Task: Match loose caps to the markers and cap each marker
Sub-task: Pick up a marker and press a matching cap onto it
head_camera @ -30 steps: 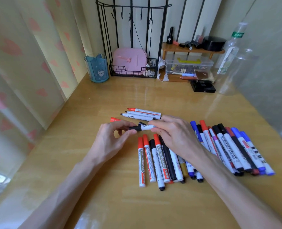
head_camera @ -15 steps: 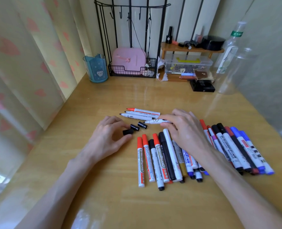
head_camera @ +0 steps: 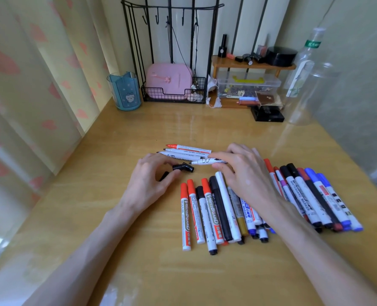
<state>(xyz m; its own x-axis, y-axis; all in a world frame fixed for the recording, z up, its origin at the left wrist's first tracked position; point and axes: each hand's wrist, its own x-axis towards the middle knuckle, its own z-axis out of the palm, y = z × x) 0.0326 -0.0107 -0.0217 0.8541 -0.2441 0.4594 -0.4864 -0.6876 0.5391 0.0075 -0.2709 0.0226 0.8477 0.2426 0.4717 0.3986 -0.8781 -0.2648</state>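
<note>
Two loose black caps (head_camera: 184,168): touching each other, just beyond the capped marker row (head_camera: 207,213).
Left hand (head_camera: 150,184): left of the row, fingers curled round a third cap (head_camera: 164,176), mostly hidden tbh.
Right hand (head_camera: 244,173): over the row's far end, thumb and finger pinching an uncapped white marker (head_camera: 205,161).
Bare markers (head_camera: 187,151): three, further beyond the row.
</note>
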